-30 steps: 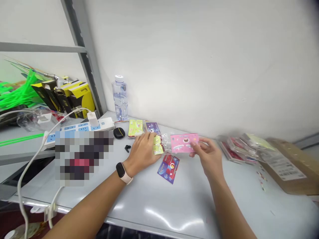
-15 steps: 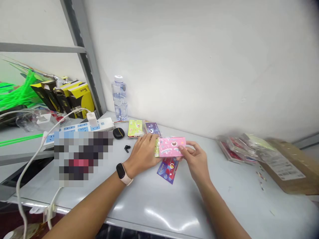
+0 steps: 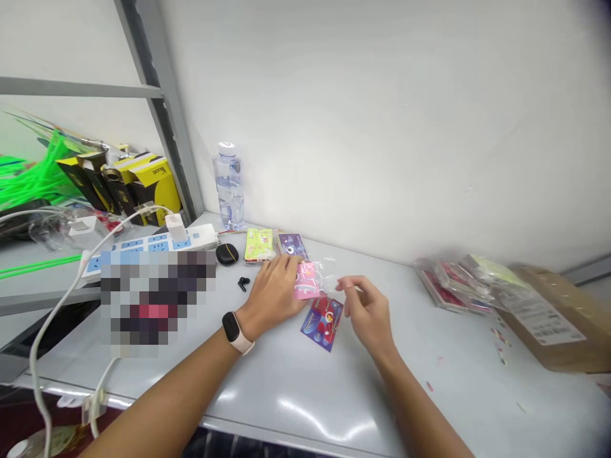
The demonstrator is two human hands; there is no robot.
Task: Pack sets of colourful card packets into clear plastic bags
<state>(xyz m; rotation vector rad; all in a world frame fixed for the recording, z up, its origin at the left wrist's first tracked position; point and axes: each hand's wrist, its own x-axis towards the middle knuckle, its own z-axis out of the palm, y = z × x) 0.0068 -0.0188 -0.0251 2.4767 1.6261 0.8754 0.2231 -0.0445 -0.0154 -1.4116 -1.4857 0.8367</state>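
My left hand [image 3: 277, 289] clasps a bag [image 3: 327, 275], pink card [image 3: 307, 282] inside; my right hand [image 3: 368, 313] half-curls beside it, hold unclear.

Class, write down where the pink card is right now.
In the head view, the pink card is near the centre, partly covered by the left hand, just beyond the red-and-blue card and left of the right hand.

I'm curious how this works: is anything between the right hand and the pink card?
Only clear plastic shows between the right hand and the pink card; the left hand partly covers the card.
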